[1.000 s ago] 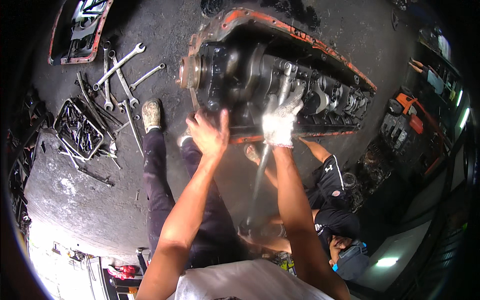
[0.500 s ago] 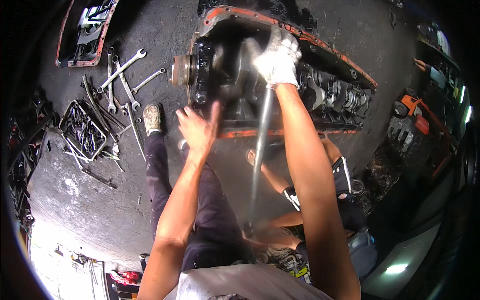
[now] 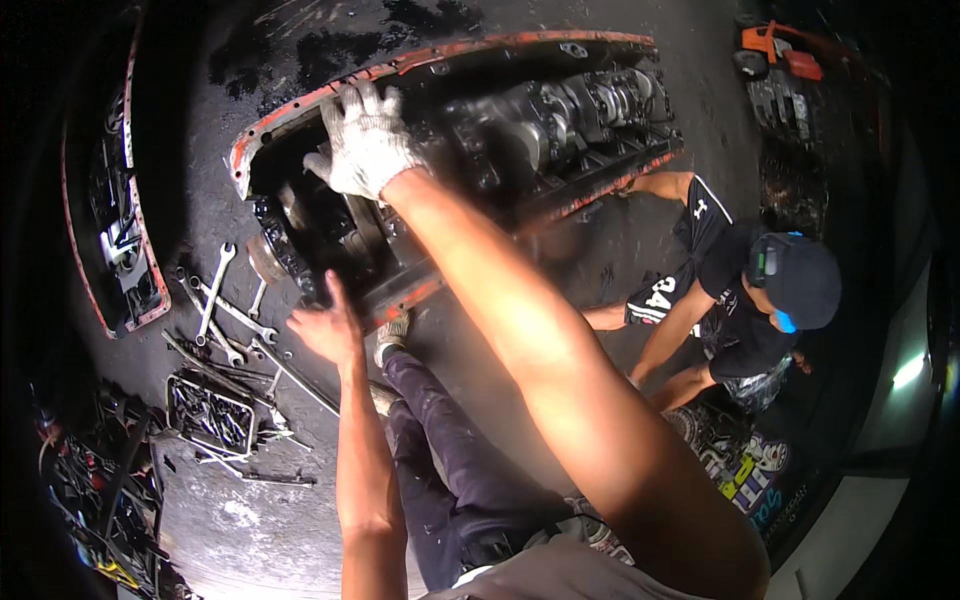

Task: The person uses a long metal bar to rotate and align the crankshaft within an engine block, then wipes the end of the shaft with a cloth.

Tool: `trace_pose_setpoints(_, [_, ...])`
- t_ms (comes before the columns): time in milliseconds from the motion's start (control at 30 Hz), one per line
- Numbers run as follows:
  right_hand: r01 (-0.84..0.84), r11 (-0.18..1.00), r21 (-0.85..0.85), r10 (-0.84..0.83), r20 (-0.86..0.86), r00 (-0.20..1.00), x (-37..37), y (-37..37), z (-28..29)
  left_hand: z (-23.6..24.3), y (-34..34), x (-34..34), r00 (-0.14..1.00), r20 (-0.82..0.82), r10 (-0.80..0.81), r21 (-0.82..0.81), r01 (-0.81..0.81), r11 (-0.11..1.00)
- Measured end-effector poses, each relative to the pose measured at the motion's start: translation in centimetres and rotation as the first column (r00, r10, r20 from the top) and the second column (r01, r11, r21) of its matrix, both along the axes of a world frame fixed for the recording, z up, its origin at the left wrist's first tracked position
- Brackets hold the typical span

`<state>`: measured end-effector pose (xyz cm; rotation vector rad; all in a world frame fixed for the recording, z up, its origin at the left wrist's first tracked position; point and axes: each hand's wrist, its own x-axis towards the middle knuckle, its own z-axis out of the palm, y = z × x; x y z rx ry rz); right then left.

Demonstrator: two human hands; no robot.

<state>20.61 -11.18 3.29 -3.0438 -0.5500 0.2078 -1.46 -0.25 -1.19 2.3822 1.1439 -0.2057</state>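
An engine block with an orange-red rim lies on the dark floor, its open side facing up. Inside it a greasy crankshaft is exposed. My right hand, in a white knit glove, is spread over the left end of the block, fingertips at the far rim; nothing shows in its grasp. My bare left hand is open at the near left corner, beside the round shaft end. Whether it touches the metal, I cannot tell.
Several wrenches lie on the floor at left, near a tray of small tools. Another red-rimmed engine part stands farther left. A co-worker in a black cap crouches at right, one arm reaching to the block. An orange machine is at the back right.
My view has turned, and the block shows at another angle. My right hand has moved to the block's left end and spread out. The long metal bar below it no longer shows.
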Motion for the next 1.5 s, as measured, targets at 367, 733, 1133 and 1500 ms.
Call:
trace_pose_setpoints(367, [0.006,1.000,0.020,-0.006,0.009,1.000,0.0,0.6,0.0,0.3,0.5,0.1,0.999,0.051,0.007,0.040,-0.009,0.999])
trace_pose_setpoints(733, [-0.198,0.979,-0.038,0.199,0.022,0.980,0.4,-0.4,0.4,1.1,0.0,0.3,0.995,0.100,0.028,0.013,-0.030,0.999])
trace_pose_setpoints(1133, [-0.224,0.973,-0.057,0.226,0.030,0.974,0.6,-0.4,0.3,0.0,0.4,0.1,0.996,0.087,-0.023,0.069,0.017,0.997])
trace_pose_setpoints(1500, [-0.521,0.842,-0.140,0.531,0.043,0.846,2.0,-2.2,1.8,0.3,-0.1,0.3,0.997,0.067,0.033,0.047,-0.037,0.998])
